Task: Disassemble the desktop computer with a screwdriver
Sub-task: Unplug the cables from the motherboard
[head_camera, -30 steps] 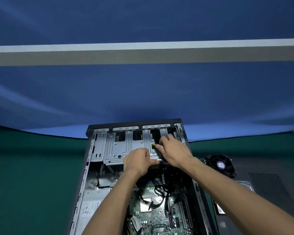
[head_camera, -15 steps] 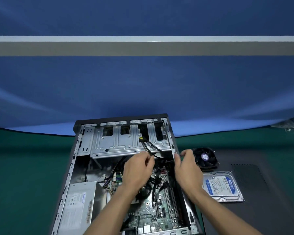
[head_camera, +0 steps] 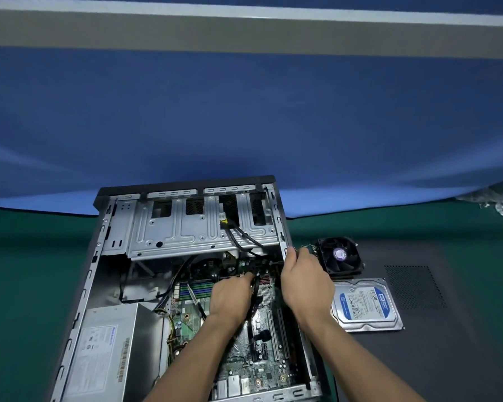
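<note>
Desktop computer (head_camera: 105, 285), a dark tower case lying on its side with the panel off on the green table (head_camera: 26, 285), both hands in among the cables.

Left hand (head_camera: 230, 297) is curled round a bundle of black cables (head_camera: 254, 288) over the green motherboard (head_camera: 244, 358). Those cables run away from the person, up and over the silver drive cage (head_camera: 192, 227) to a yellow-tagged plug (head_camera: 223, 223), so I'd guess any pull has to go back along that line. Right hand (head_camera: 305, 285) sits at the case's right wall, fingers bent, but can't tell if it's gripping anything. Black cooler fan (head_camera: 339, 256) and blue-labelled hard drive (head_camera: 366, 304) already lie out to the right. No screwdriver visible.
</note>
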